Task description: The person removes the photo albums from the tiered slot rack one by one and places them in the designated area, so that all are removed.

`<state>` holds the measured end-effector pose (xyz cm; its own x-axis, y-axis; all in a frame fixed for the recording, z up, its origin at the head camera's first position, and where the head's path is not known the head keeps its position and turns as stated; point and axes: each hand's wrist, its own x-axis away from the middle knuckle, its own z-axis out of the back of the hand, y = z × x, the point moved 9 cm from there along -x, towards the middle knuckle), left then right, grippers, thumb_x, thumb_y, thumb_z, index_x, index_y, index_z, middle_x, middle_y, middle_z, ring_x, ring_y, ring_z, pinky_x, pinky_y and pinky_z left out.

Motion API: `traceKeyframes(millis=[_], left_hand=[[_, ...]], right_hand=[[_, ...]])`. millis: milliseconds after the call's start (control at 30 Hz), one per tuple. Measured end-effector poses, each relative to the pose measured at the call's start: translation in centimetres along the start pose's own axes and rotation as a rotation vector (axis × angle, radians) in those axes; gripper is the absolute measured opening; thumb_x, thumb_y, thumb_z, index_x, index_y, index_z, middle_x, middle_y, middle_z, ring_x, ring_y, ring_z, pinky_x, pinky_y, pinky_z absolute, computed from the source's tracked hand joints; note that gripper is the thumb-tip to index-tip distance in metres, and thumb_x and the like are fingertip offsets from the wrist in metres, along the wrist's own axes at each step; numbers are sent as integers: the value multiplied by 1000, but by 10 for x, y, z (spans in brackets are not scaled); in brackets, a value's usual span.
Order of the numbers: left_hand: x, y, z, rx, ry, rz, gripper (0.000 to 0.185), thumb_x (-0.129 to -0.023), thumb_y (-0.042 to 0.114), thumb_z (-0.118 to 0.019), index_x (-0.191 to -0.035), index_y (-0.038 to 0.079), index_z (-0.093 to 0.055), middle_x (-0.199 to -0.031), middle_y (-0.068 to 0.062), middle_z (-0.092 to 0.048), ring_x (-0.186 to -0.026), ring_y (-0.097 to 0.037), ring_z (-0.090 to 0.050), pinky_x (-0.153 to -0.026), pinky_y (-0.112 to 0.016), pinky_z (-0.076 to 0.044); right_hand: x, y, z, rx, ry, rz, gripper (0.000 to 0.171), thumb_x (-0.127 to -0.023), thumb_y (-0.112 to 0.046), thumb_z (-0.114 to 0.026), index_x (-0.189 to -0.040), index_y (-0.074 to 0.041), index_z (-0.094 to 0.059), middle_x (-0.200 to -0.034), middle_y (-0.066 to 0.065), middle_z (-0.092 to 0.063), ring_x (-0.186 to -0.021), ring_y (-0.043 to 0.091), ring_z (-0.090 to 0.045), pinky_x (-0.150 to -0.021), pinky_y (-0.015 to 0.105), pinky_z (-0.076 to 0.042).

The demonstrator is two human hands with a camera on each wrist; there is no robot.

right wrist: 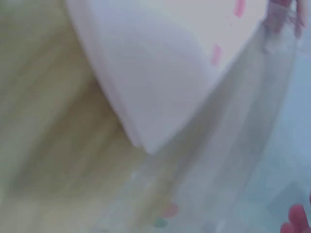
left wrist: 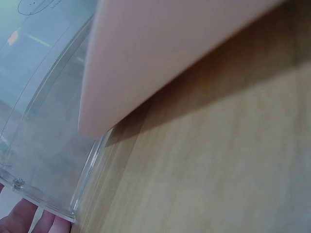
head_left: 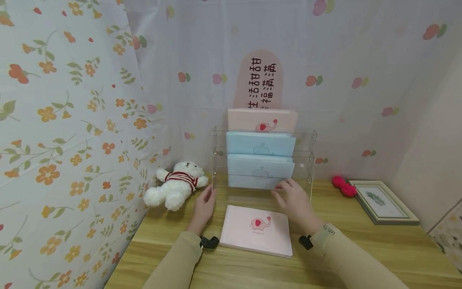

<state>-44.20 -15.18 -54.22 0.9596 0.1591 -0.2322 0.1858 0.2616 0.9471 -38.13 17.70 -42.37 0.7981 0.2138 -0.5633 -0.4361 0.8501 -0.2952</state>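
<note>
Two sets of fingers, head view: left fingers [head_left: 209,192] fairly straight against the clear rack's [head_left: 305,161] side; right fingers [head_left: 285,184] loosely bent at its front, apparently gripping nothing. Pink booklet [head_left: 252,232] flat on counter [head_left: 393,249] between and below them. Uneven push could tip rack, spilling blue booklets [head_left: 256,162]. Teddy bear [head_left: 178,184] crowds left fingers; picture frame [head_left: 382,200] well right. Left wrist: pink booklet's corner juts before fingers. Right wrist: blurred, can't tell contact.

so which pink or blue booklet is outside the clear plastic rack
The pink elephant-print booklet lying on the wooden table; the others stand in the rack.
</note>
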Motion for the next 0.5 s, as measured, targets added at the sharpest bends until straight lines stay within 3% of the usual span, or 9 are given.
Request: traceKeyframes(millis=[233,367,500], left_hand=[[1,-2,-1,2,-7,5,49,-113,34,-65,-155,8,-64,-146,-19,-72,-136,-37,-68,-117,-56,-54],[1,-2,-1,4,2,3,48,-112,34,-66,-153,9,-65,-143,-19,-74,-133,-37,-69,-115,-55,-55],[1,-1,1,1,8,-5,48,-113,34,-65,-153,8,-65,-141,-19,-76,-130,-36,-71,-113,-54,-56]], right_hand=[[-22,24,30,-79,75,-206,47,-104,-26,-78,-135,5,-60,-133,29,-59,-119,46,-61,-103,63,-55],[-32,36,39,-164,53,-335,62,-107,-31,-74,-149,7,-48,-146,31,-52,-130,49,-56,-110,66,-52],[-40,41,37,-253,-9,-381,69,-108,-35,-72,-156,5,-42,-146,31,-56,-134,49,-59,-114,65,-52]])
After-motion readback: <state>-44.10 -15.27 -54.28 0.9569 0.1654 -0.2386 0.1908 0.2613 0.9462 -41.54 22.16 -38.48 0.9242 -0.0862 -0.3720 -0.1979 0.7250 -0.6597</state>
